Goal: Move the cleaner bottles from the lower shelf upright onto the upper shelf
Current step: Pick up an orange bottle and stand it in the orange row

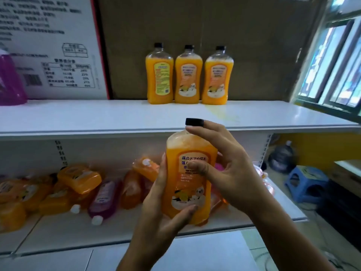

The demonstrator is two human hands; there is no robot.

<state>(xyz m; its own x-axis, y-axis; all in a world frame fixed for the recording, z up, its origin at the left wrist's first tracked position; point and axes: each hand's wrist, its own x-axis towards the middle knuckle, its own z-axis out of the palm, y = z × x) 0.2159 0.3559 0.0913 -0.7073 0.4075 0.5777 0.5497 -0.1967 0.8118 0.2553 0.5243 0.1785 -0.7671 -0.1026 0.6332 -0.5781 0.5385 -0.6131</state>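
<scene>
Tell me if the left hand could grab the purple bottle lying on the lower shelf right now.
Probably not yet: the left hand is wrapped around the orange bottle it holds. The purple bottle itself lies exposed on top, unblocked.

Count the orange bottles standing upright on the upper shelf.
3: left bottle, middle bottle, right bottle, side by side at the back of the upper shelf. None looks hidden.

Three orange bottles [159, 75] upright on the upper shelf [117, 116], one orange bottle [190, 178] held in two hands, one purple bottle [103, 198] lying among several orange ones on the lower shelf [78, 229], one blue stool [306, 182], two cardboard boxes [214, 26]
</scene>
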